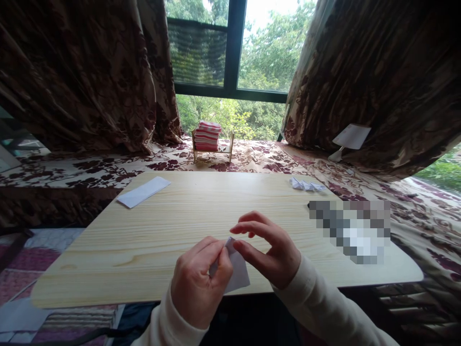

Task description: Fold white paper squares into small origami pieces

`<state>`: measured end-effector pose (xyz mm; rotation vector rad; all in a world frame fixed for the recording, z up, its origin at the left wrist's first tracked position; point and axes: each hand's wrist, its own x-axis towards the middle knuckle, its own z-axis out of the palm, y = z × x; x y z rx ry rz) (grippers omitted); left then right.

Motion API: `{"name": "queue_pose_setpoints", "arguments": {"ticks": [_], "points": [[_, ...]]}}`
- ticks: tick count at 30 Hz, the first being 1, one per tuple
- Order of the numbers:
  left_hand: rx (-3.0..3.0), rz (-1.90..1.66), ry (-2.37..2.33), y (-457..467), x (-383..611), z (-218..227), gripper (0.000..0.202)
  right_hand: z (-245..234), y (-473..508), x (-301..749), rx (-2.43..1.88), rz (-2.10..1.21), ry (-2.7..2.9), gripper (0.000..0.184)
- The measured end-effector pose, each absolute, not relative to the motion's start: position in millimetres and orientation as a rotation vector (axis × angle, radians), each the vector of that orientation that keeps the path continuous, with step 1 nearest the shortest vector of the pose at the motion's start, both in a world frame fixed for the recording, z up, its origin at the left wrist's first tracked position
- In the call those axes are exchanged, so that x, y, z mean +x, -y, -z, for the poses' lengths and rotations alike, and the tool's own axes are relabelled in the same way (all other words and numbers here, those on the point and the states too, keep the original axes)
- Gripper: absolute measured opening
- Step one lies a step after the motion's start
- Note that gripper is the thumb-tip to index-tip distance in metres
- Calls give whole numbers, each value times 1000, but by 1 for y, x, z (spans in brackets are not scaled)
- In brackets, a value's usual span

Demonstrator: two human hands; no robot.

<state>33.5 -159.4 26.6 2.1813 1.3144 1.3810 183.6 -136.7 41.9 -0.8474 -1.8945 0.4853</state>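
Note:
A small sheet of white paper (239, 275) is pinched near its top between the thumb and fingers of my left hand (201, 274), close to the table's front edge. The paper's upper tip looks folded to a narrow point. To its right, my right hand (272, 250) has its thumb and fingers spread apart. Its thumb is beside the paper's tip; whether it touches cannot be made out. Part of the paper lies behind my left fingers.
On the pale wooden table (158, 250) lie a white paper strip (144, 191) at far left and several folded white paper pieces (306, 185) at far right. A blurred-out object (353, 235) is at right. Behind stand a small rack (230, 149) with folded striped cloths (208, 137) and a lamp (351, 137).

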Motion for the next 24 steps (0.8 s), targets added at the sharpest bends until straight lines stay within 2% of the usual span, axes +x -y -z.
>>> {"name": "queue_pose_setpoints", "arguments": {"ticks": [4,14,18,24], "points": [[2330,-1404,-1330,160,34,-27,16,-45,134,180,-864,-669,1889,10],[2374,-1356,-1326,160,32,-23,15,-43,133,175,-849,-693,1870,6],[2242,-1349,-1288,159,32,-24,16,-38,130,177,-887,-643,1892,6],[1693,-1156,-1277,162,27,-31,18,-37,126,185,-819,-789,1949,9]]}}
